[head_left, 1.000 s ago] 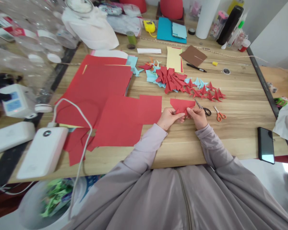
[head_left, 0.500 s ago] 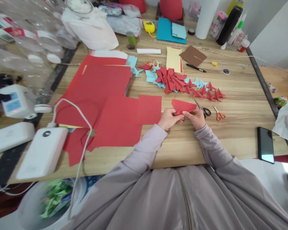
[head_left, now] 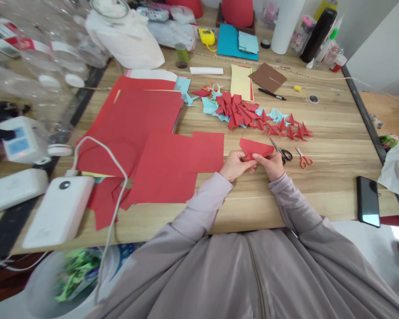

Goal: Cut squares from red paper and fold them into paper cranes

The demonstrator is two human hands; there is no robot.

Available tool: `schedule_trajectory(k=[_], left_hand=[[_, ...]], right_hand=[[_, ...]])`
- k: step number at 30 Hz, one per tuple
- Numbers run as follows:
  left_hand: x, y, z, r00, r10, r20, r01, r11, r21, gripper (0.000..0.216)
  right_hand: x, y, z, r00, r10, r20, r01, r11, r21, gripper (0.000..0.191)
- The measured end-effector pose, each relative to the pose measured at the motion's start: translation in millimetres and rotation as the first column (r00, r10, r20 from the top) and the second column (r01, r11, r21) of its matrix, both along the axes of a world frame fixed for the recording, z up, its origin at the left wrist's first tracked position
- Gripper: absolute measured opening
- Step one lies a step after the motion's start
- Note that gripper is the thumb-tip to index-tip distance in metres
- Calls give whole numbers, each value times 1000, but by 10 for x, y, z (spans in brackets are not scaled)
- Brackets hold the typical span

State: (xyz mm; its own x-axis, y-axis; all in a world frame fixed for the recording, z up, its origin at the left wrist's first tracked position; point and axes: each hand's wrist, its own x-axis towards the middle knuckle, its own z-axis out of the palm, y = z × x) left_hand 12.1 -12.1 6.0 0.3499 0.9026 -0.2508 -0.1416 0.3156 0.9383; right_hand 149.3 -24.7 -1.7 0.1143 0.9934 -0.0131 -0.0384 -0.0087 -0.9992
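Hands (head_left: 232, 165) close together, thumbs (head_left: 261, 159) uppermost, grey-sleeved forearms (head_left: 208, 198) slanting inward.

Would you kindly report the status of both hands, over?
Left hand, right hand: both gripping small folded red paper sheet. Black-handled metal scissors close beside right hand.

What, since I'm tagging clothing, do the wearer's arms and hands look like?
The left sleeve and right sleeve are long, loose and plain greyish-mauve, matching the zip-fronted garment. The left hand and right hand are bare, without gloves.
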Motion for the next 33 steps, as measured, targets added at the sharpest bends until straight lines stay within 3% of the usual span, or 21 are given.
schedule_trajectory(k=[7, 12, 20, 24, 29, 33], left_hand=[[19, -23, -7, 995, -103, 11, 104, 992, -66, 19], [55, -35, -28, 997, -70, 18, 71, 997, -35, 21], [40, -35, -16, 992, -110, 62, 103, 989, 107, 24], [30, -26, -40, 989, -114, 93, 102, 987, 127, 27], [9, -21, -27, 987, -132, 96, 120, 985, 124, 28], [4, -9, -36, 994, -88, 70, 78, 987, 140, 29]], right_hand=[[-10, -25, 48, 999, -32, 2, 32, 999, 40, 33], [6, -20, -2, 1000, -21, -23, 22, 999, 34, 36], [-45, -46, 42, 943, 155, -296, -180, 982, -60, 47], [-48, -42, 57, 883, 217, -416, -252, 967, -31, 45], [-18, -17, 0, 937, 109, -332, -121, 993, -14, 40], [-22, -28, 7, 986, 98, -133, -95, 995, 29, 44]])
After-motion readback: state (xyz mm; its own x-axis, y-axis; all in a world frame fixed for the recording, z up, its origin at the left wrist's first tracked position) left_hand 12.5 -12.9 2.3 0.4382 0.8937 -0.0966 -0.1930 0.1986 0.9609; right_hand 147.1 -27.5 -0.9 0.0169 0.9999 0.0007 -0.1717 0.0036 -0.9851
